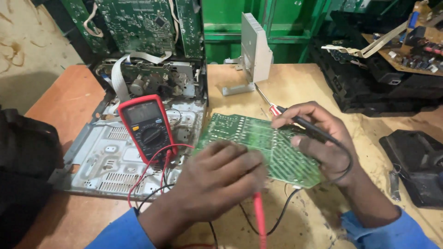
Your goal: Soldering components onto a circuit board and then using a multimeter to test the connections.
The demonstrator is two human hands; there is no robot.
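A green circuit board [258,138] lies solder side up on the wooden table. My left hand [217,177] rests over its near left corner and holds a red test probe [259,216], whose handle points back toward me. My right hand [318,138] grips a black test probe [314,129] and presses its tip onto the board's far right part. Red and black leads run from both probes to a red multimeter [147,127], which stands propped on a grey metal chassis [106,161] at the left.
A screwdriver [270,103] with a red-striped handle lies beyond the board. A grey bracketed panel [254,53] stands upright behind it. Opened electronics with green boards [138,23] rise at the back left. Black casings [369,87] and a black part [417,161] crowd the right.
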